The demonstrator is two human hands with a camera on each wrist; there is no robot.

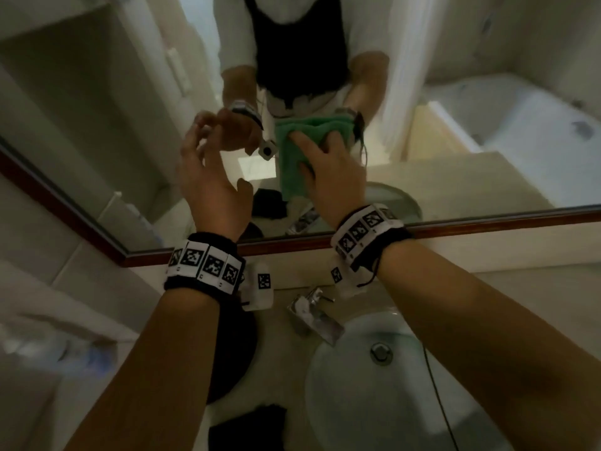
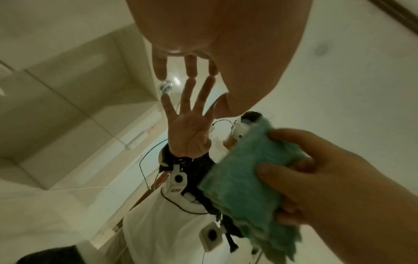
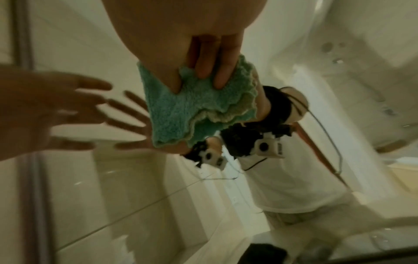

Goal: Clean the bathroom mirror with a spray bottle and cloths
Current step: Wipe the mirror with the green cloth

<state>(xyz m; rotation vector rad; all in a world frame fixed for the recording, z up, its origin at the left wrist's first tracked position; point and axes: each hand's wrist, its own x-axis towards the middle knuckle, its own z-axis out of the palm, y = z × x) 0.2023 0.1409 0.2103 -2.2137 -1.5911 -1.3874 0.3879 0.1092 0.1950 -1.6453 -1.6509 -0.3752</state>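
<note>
R hand point(image 1: 328, 167) fingers grasping folded green cloth point(image 1: 294, 157) flat against mirror point(image 1: 130, 131) nr its bottom edge; L hand point(image 1: 208, 180) fingers released, splayed beside it.

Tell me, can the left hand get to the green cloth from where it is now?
Probably yes. The left hand is open with fingers spread, holding nothing, right beside the green cloth that the right hand presses to the mirror. Nothing lies between them; only the right hand's fingers cover part of the cloth.
</note>
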